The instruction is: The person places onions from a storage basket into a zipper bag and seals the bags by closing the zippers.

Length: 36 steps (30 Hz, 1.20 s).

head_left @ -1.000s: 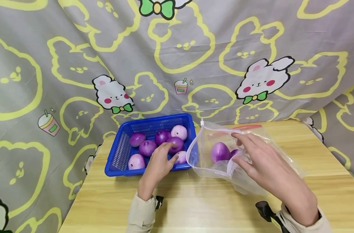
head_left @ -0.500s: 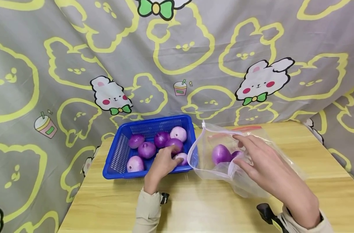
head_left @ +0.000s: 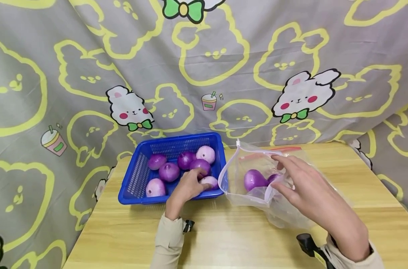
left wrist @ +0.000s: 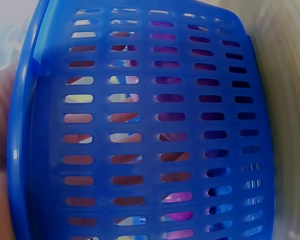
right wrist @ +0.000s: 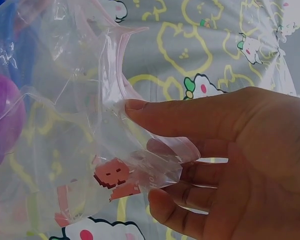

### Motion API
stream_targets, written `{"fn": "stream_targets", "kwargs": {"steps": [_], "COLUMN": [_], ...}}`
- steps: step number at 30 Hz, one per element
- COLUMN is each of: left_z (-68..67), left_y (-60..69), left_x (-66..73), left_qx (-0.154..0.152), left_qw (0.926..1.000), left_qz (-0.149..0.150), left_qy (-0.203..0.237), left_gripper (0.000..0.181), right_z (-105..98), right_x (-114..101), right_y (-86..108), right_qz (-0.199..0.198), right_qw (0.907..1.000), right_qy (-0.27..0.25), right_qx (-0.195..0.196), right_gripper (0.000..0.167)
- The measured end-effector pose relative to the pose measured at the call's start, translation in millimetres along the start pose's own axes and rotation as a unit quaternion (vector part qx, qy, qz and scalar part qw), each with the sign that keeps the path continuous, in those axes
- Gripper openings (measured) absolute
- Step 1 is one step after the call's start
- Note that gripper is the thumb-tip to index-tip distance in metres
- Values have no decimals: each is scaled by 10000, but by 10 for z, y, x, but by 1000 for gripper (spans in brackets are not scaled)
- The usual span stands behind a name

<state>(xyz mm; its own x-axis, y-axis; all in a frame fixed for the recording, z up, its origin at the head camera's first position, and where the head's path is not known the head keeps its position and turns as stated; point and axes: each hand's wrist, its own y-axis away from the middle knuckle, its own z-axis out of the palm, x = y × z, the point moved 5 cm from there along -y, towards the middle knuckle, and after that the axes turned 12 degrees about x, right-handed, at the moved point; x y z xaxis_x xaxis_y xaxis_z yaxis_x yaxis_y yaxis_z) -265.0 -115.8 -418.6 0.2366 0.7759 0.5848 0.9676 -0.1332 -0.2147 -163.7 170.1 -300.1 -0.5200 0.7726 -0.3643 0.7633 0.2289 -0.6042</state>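
Note:
My left hand (head_left: 187,186) reaches over the near wall of a blue plastic basket (head_left: 130,183), fingers and thumb around a pale purple onion (head_left: 210,182) in the near right corner. In the left wrist view the slotted basket wall (left wrist: 140,170) hides most of that grip. A clear zip bag (head_left: 247,198) lies right beside the basket, its mouth spread toward it. My right hand (head_left: 308,186) holds the bag's rim between thumb and fingers, as the right wrist view shows with the bag (right wrist: 65,135). Inside the bag sit a purple onion (head_left: 255,180) and another, partly hidden one (head_left: 273,178).
Several other purple onions, such as one near the basket's middle (head_left: 169,172), lie in the basket. Both basket and bag rest on a wooden table (head_left: 217,239). Behind it hangs a grey patterned cloth (head_left: 224,74).
My left hand has moved slightly right and lowered, its thumb and fingers closing around the corner onion. My right hand keeps its hold on the bag's rim, almost still.

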Motion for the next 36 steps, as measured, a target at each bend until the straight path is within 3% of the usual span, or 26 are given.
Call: {"fn": "stream_targets", "kwargs": {"steps": [12, 19, 36], "left_z": [-7, -44, -208], "left_y": [-18, 8, 69], "left_x": [27, 52, 172], "left_qx": [-26, 2, 312], "left_qw": [10000, 9999, 9990], "left_qz": [1, 17, 282], "left_qy": [-89, -131, 120], "left_gripper": [32, 33, 35], "right_z": [18, 28, 55], "right_x": [10, 8, -13], "right_y": [2, 0, -11], "right_qz": [-46, 126, 62], "right_qw": [10000, 9997, 9996], "right_qy": [-14, -65, 68], "right_qx": [-26, -215, -257], "right_gripper": [65, 63, 59]}}
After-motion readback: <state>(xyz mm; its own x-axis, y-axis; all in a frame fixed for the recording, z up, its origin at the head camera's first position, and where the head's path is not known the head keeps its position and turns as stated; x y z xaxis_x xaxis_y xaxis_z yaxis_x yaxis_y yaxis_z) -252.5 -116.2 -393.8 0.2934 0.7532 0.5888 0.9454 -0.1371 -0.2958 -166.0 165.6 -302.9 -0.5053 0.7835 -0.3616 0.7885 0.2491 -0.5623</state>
